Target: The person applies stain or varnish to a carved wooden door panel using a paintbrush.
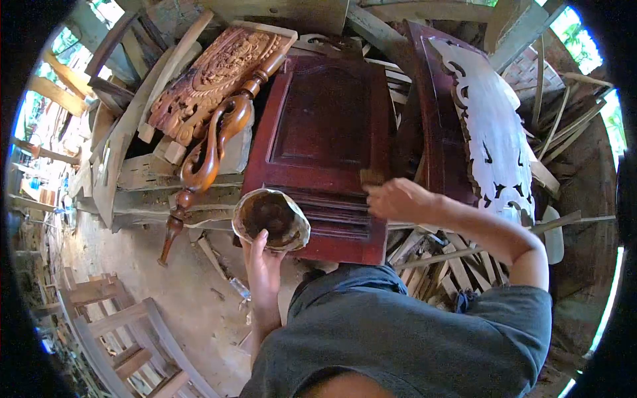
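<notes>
My left hand [260,262] grips a pale, ragged-rimmed bowl [297,229] with dark brown stain inside, the thumb hooked over its near rim. Beside it lies a dark red wooden panel [325,126] with a raised field and moulded grooves, stretching away from my body. My right hand [401,200] is closed at the panel's right edge. Out of its fingers sticks a brush [371,178], its brown bristles right over the panel's surface. The brush's handle is hidden in the hand.
Left of the panel lie a carved wooden panel [222,73] and a varnished turned post [215,142]. To the right leans another dark red panel [438,126] with a pale scrollwork board [494,126] on it. Wooden frames [129,338] stand at lower left; scrap wood [458,265] lies below.
</notes>
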